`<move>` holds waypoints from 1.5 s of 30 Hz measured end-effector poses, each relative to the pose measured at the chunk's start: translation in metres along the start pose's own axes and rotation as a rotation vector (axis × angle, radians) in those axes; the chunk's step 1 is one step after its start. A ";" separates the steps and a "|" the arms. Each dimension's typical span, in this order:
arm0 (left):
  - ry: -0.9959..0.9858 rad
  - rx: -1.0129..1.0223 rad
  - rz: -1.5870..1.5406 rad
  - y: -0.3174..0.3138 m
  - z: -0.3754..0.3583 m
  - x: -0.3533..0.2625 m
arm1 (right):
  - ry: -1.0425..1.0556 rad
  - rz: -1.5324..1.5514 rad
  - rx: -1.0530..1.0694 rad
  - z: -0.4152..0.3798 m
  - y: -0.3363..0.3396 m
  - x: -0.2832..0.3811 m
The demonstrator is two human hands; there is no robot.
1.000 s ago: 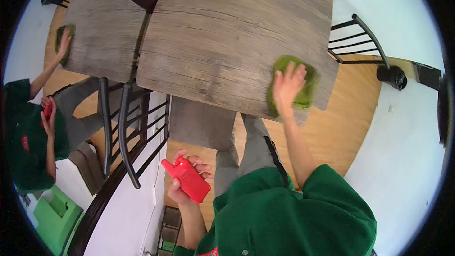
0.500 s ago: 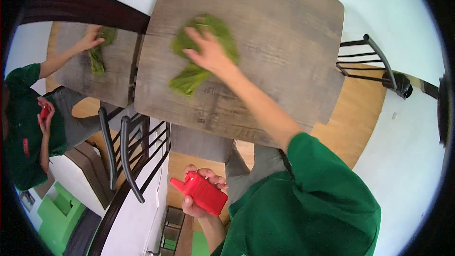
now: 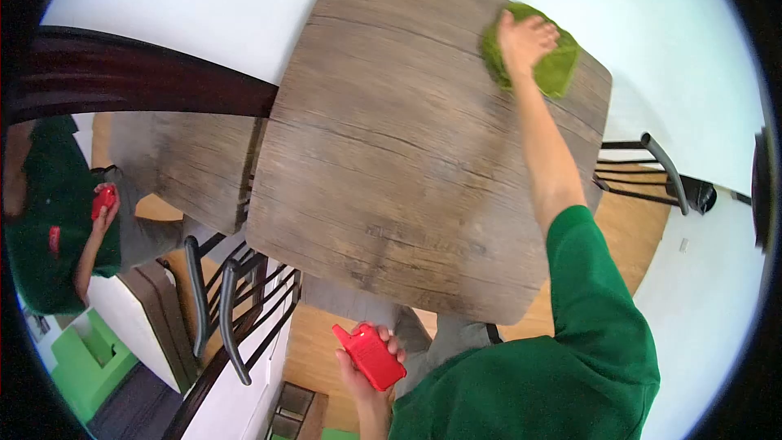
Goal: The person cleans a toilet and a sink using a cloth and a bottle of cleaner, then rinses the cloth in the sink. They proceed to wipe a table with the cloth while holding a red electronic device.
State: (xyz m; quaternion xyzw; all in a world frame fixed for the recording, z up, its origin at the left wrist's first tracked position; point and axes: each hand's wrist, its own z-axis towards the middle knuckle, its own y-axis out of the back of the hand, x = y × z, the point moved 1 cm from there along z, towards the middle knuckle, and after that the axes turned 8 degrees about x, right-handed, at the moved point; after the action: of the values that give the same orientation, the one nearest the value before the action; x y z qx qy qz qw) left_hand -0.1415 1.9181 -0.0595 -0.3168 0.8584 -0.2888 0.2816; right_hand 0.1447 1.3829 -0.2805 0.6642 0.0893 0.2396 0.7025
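My right hand (image 3: 528, 42) lies flat on a green cloth (image 3: 559, 73) near the far right corner of the wooden table (image 3: 383, 122). Its fingers are stretched out over the cloth rather than wrapped round it. Below the table's near edge, in front of my body, my left hand (image 3: 352, 376) is closed round a red walkie-talkie (image 3: 376, 360). The walkie-talkie's stubby antenna points up and to the left.
A mirror (image 3: 179, 159) on the left wall reflects me and the table. Black metal chairs (image 3: 232, 310) stand at the near left, and another chair (image 3: 643, 175) is at the right. A dark bag or bin (image 3: 699, 194) sits behind that chair.
My right hand has swept the cloth from the table's left part to the far right corner, and the cloth now looks more bunched. My left hand still holds the walkie-talkie.
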 end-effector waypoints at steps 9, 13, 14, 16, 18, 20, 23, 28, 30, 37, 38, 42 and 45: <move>-0.056 0.346 0.033 -0.072 0.020 -0.014 | 0.793 0.152 0.203 -0.160 -0.018 0.274; 0.056 0.690 0.176 -0.179 0.031 -0.029 | 1.062 0.175 0.199 -0.279 0.011 0.233; 0.079 0.768 0.217 -0.194 0.034 -0.027 | 1.133 0.156 0.254 -0.307 0.024 0.207; 0.123 0.955 0.210 -0.209 0.041 -0.014 | 1.280 0.331 0.432 -0.355 0.052 0.148; 0.237 0.999 0.074 -0.225 0.046 -0.014 | 1.380 0.413 0.623 -0.379 0.078 0.080; 0.248 1.006 -0.011 -0.228 0.047 -0.004 | 1.294 0.400 0.727 -0.355 0.097 0.018; 0.247 1.028 -0.062 -0.220 0.047 0.006 | 0.857 0.110 0.520 -0.251 0.140 -0.068; 0.249 0.951 -0.052 -0.210 0.038 -0.002 | 0.340 -0.048 0.011 -0.083 0.072 -0.170; 0.250 0.935 -0.056 -0.212 0.034 -0.007 | 0.311 -0.134 -0.052 -0.059 0.050 -0.116; 0.124 0.991 -0.004 -0.220 0.018 0.008 | 0.981 0.206 0.210 -0.285 0.071 0.125; 0.146 0.993 0.024 -0.222 0.012 0.009 | 1.051 0.295 0.259 -0.328 0.068 0.121; 0.177 1.057 -0.018 -0.211 -0.015 0.025 | 1.155 0.401 0.362 -0.333 0.073 0.056; 0.293 0.895 0.097 -0.202 -0.057 0.020 | 0.813 0.200 0.168 -0.233 0.120 -0.050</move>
State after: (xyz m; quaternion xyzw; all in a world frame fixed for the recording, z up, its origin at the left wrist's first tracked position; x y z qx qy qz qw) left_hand -0.1151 1.7941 0.1093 -0.0798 0.6939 -0.6586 0.2798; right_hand -0.0284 1.5675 -0.1968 0.5760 0.3132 0.5407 0.5270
